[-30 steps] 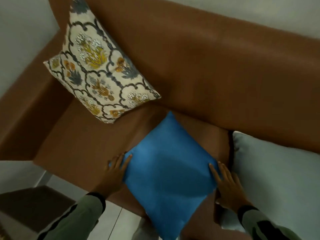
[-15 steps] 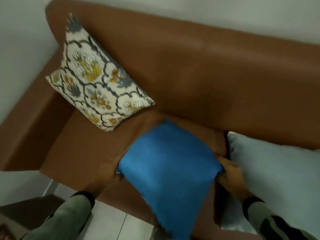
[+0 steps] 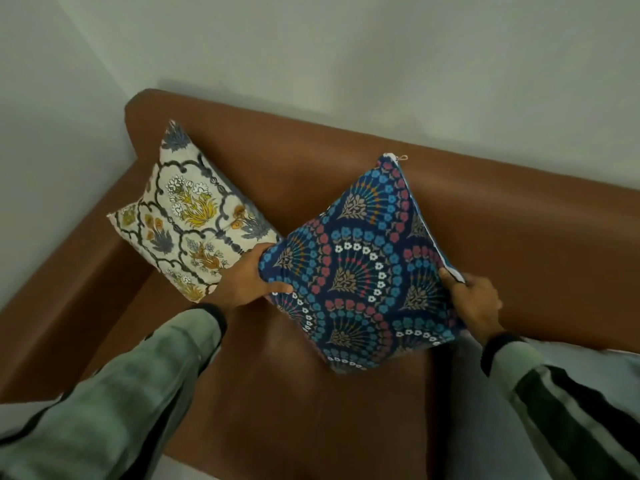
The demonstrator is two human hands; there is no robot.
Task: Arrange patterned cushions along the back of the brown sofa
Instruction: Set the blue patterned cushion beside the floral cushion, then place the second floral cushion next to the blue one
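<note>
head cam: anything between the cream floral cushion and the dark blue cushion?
Only the left hand, gripping the dark blue cushion at its left corner, right beside the cream floral cushion. Head view.

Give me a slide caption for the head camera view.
Both hands, left hand and right hand, hold a navy patterned cushion beside a cream floral cushion on the brown sofa.
</note>
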